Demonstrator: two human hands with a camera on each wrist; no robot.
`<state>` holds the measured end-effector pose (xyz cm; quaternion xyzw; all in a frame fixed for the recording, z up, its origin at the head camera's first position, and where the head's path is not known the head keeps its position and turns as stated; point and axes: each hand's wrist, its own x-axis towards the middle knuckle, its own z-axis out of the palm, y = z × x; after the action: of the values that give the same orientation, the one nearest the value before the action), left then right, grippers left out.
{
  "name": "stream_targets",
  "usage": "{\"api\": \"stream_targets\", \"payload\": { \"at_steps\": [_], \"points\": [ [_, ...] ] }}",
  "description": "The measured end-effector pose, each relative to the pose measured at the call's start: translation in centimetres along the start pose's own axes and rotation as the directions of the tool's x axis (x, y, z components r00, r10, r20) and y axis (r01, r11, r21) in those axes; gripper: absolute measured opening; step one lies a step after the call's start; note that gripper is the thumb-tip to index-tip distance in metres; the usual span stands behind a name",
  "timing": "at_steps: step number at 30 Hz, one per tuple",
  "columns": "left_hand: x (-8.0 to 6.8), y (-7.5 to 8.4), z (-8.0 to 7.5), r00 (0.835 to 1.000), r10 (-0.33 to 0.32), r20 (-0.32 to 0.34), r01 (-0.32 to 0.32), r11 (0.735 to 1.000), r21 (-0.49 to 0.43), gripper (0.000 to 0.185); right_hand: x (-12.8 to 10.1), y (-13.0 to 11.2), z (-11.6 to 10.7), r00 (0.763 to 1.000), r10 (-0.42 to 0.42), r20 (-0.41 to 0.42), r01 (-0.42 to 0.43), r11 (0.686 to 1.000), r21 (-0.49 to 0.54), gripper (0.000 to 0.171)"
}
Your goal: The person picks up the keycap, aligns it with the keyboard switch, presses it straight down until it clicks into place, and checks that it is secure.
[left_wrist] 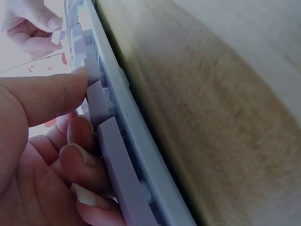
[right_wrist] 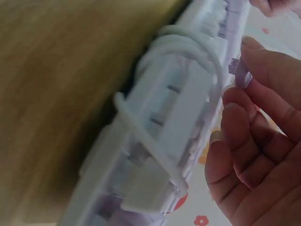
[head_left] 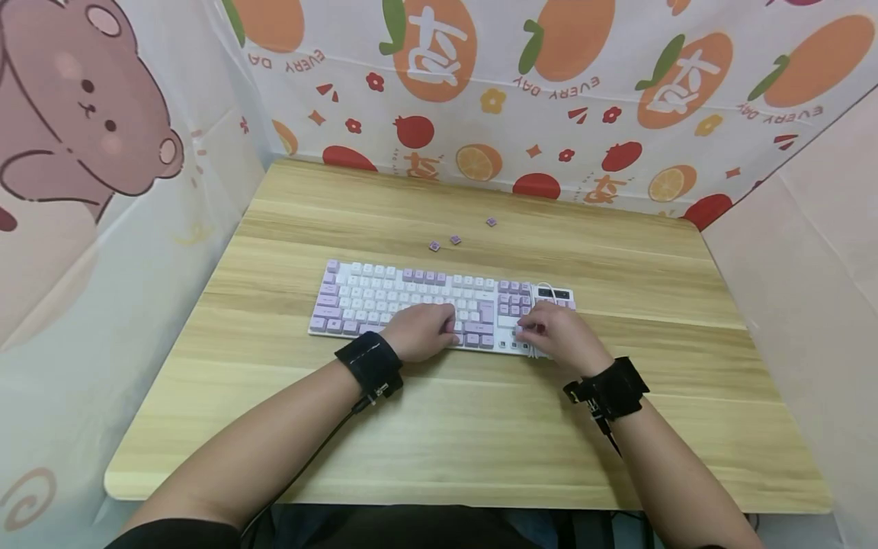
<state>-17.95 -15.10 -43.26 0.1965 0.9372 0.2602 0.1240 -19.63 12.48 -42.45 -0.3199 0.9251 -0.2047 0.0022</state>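
A white and purple keyboard [head_left: 384, 296] lies on the wooden table. My left hand [head_left: 420, 332] rests on its front keys; in the left wrist view the thumb [left_wrist: 56, 96] touches a purple key and the other fingers lie loosely curled against the keys. Over the number pad, my right hand [head_left: 568, 335] pinches a small purple keycap [right_wrist: 242, 75] between thumb and finger, held just off the keyboard. A white cable [right_wrist: 150, 141] is looped around the keyboard's right end. Near the right hand, a few key positions [head_left: 503, 345] show no caps.
Three loose purple keycaps, a left one [head_left: 434, 246], a middle one [head_left: 456, 239] and a farther one [head_left: 491, 222], lie behind the keyboard. Printed cloth [head_left: 439, 145] hangs along the back edge of the table [head_left: 480, 435], with more cloth at both sides.
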Motion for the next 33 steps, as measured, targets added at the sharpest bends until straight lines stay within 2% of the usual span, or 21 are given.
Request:
{"api": "stream_targets", "payload": {
  "at_steps": [5,13,18,33],
  "points": [
    [0.0,0.1,-0.2,1.000,-0.006,0.016,0.006,1.000,-0.002,0.024,0.2,-0.3,0.5,0.999,-0.053,0.009,0.054,0.994,-0.100,0.012],
    [0.1,0.1,-0.2,1.000,0.000,0.000,0.000,1.000,0.000,0.024,0.0,-0.4,1.4,0.976,-0.204,-0.080,0.181,0.956,-0.231,0.009],
    [0.1,0.1,-0.1,1.000,-0.003,0.005,0.003,1.000,-0.004,0.024,-0.5,-0.1,1.7,0.974,-0.199,-0.107,0.174,0.962,-0.211,0.012],
    [0.2,-0.2,0.3,1.000,0.000,0.002,0.000,1.000,0.004,0.024,-0.3,0.3,1.6,0.977,-0.197,-0.078,0.177,0.962,-0.207,0.012]
  ]
}}
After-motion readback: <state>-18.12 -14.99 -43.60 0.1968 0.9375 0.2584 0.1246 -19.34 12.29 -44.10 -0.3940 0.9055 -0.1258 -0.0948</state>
